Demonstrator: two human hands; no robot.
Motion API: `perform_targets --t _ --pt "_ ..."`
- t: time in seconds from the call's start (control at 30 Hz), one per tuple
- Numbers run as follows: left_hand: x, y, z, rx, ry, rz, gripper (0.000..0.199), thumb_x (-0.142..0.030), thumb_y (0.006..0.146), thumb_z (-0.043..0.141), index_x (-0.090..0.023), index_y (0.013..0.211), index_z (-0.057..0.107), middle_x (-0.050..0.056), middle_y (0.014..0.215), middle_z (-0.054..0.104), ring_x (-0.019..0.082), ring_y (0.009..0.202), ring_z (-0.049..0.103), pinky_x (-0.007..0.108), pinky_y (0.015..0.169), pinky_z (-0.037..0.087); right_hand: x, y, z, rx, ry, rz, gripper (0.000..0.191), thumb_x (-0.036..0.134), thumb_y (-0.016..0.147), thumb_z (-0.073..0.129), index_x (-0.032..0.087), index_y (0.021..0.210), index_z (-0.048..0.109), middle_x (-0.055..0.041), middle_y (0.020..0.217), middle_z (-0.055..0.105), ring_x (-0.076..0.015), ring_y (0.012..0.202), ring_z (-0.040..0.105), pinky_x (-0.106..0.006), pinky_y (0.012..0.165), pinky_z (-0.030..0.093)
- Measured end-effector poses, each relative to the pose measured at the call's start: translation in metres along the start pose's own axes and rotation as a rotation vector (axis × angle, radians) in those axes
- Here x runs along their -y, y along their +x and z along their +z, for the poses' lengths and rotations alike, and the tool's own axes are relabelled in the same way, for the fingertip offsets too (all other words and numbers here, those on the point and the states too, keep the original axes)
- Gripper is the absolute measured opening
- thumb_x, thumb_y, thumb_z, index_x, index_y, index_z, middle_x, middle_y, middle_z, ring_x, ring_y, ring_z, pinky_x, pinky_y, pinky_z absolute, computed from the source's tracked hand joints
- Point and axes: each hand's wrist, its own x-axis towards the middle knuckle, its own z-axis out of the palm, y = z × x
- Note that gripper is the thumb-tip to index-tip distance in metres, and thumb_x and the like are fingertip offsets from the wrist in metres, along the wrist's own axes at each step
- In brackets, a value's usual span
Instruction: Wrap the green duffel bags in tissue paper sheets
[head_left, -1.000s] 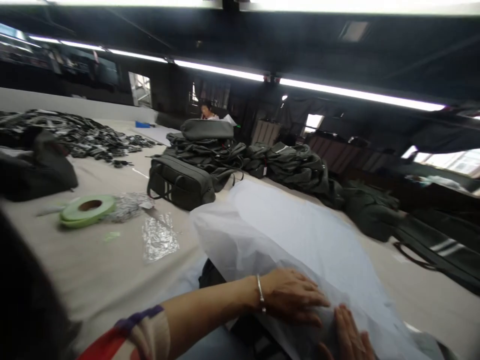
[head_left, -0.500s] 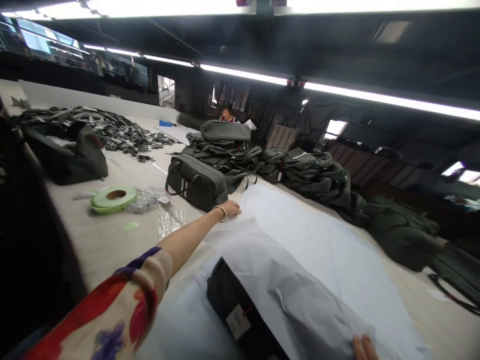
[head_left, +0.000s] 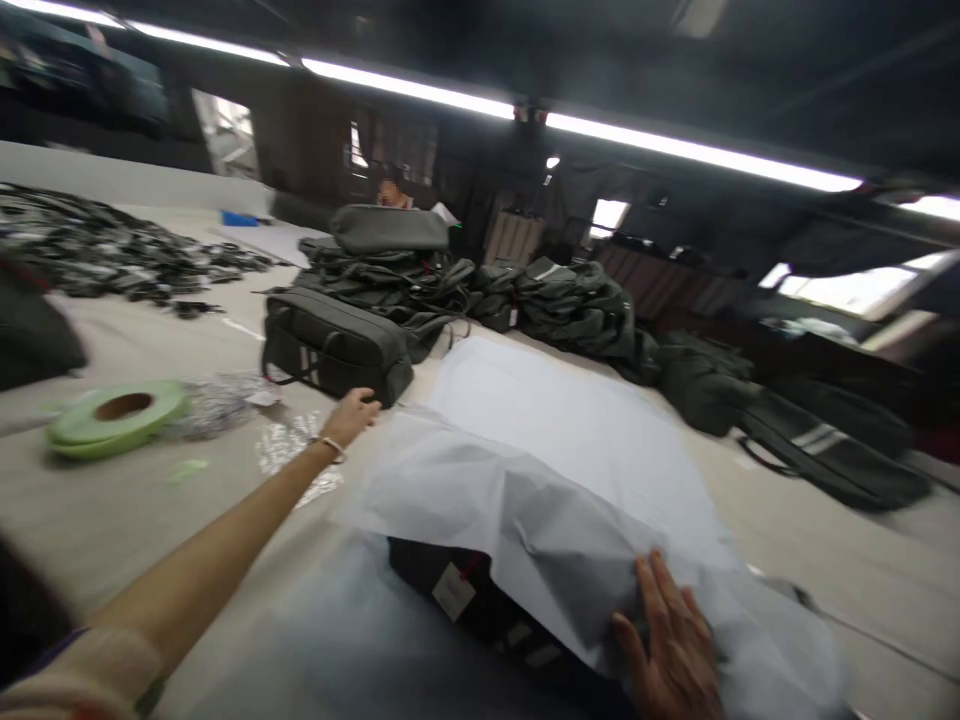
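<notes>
White paper [head_left: 450, 490] could crease over the dark bag [head_left: 499, 618] if the right hand [head_left: 671, 645], fingers spread flat, presses unevenly (whether the left hand [head_left: 351, 418] pinches anything, I can't tell).

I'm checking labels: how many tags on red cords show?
2 tags: one on the dark bag under the white sheet, one on the dark pile behind; others may be hidden.

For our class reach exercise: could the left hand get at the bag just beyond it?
Probably yes: the left hand is close to the bag, with nothing visible between them.
</notes>
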Motion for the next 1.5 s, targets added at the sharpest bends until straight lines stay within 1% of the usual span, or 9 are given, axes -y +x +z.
perform_targets --t 0.13,0.27,0.4,0.5,0.7,0.93,1.1,1.3,1.5 --pt "-0.086 0.008 0.016 0.063 0.179 0.480 0.045 -0.049 0.094 0.047 -0.024 0.131 0.050 -0.003 0.115 0.067 0.027 0.121 0.050 0.041 0.108 0.035 0.021 0.012 -0.017 0.106 0.024 0.100 0.067 0.050 0.097 0.038 0.021 0.152 0.015 -0.0125 0.156 0.026 -0.0311 0.142 0.027 -0.056 0.114 0.025" --pt "-0.164 -0.060 0.124 0.457 0.354 1.278 0.049 -0.045 0.099 0.041 -0.024 0.143 0.041 0.003 0.150 0.041 0.023 0.138 0.035 0.037 0.114 0.028 0.026 0.019 -0.021 0.134 0.022 0.141 0.067 0.047 0.097 0.041 0.017 0.151 0.016 -0.0164 0.156 0.024 -0.0317 0.144 0.021 -0.060 0.114 0.022" --pt "-0.160 -0.123 0.240 0.838 0.484 1.426 0.057 -0.050 0.096 0.049 -0.026 0.146 0.037 0.007 0.154 0.033 0.028 0.144 0.023 0.050 0.118 0.012 0.032 0.018 -0.021 0.117 0.037 0.150 0.058 0.039 0.097 0.045 0.020 0.148 0.026 -0.0150 0.151 0.036 -0.0327 0.143 0.023 -0.063 0.112 0.024" --pt "-0.129 -0.123 0.277 0.988 0.551 1.327 0.065 -0.058 0.095 0.044 -0.026 0.150 0.028 0.010 0.156 0.028 0.030 0.144 0.023 0.053 0.115 0.016 0.039 0.016 -0.026 0.089 0.095 0.178 0.054 0.034 0.096 0.047 0.021 0.146 0.031 -0.0142 0.146 0.042 -0.0324 0.141 0.028 -0.063 0.111 0.028" --pt "-0.112 -0.110 0.275 0.941 0.554 1.328 0.073 -0.064 0.089 0.050 -0.029 0.150 0.029 0.010 0.155 0.029 0.031 0.144 0.023 0.050 0.116 0.016 0.018 -0.024 -0.081 -0.266 0.312 0.313 0.044 0.028 0.093 0.049 0.020 0.137 0.045 -0.0119 0.137 0.053 -0.0285 0.131 0.044 -0.055 0.111 0.034" --pt "-0.122 -0.116 0.281 0.916 0.679 1.297 0.061 -0.054 0.093 0.051 -0.028 0.146 0.037 0.009 0.156 0.029 0.029 0.144 0.023 0.047 0.117 0.018 -0.087 -0.163 -0.103 -0.337 0.449 1.242 0.044 0.051 0.087 0.050 0.015 0.106 0.067 -0.0112 0.104 0.071 -0.0253 0.098 0.065 -0.040 0.088 0.051" --pt "-0.129 -0.120 0.283 0.918 0.729 1.295 0.057 -0.053 0.095 0.045 -0.022 0.143 0.041 0.011 0.155 0.030 0.028 0.144 0.021 0.047 0.116 0.021 -0.081 -0.238 -0.063 -0.051 0.543 1.194 0.045 0.050 0.087 0.044 0.013 0.093 0.070 -0.0102 0.078 0.073 -0.0234 0.072 0.069 -0.036 0.066 0.055" --pt "-0.131 -0.114 0.291 0.866 0.770 1.266 0.056 -0.053 0.095 0.043 -0.023 0.142 0.042 0.011 0.154 0.031 0.027 0.143 0.024 0.047 0.116 0.022 -0.046 -0.255 -0.044 0.172 0.419 0.854 0.046 0.038 0.087 0.053 0.023 0.131 0.056 -0.0097 0.147 0.045 -0.0303 0.138 0.033 -0.054 0.114 0.024" --pt "-0.130 -0.116 0.294 0.860 0.762 1.235 0.056 -0.050 0.094 0.047 -0.021 0.141 0.042 0.010 0.154 0.031 0.028 0.142 0.025 0.046 0.116 0.023 -0.041 -0.292 -0.045 0.388 0.340 0.615 0.053 0.041 0.087 0.058 0.024 0.136 0.050 -0.0110 0.149 0.042 -0.0345 0.140 0.029 -0.062 0.114 0.015"
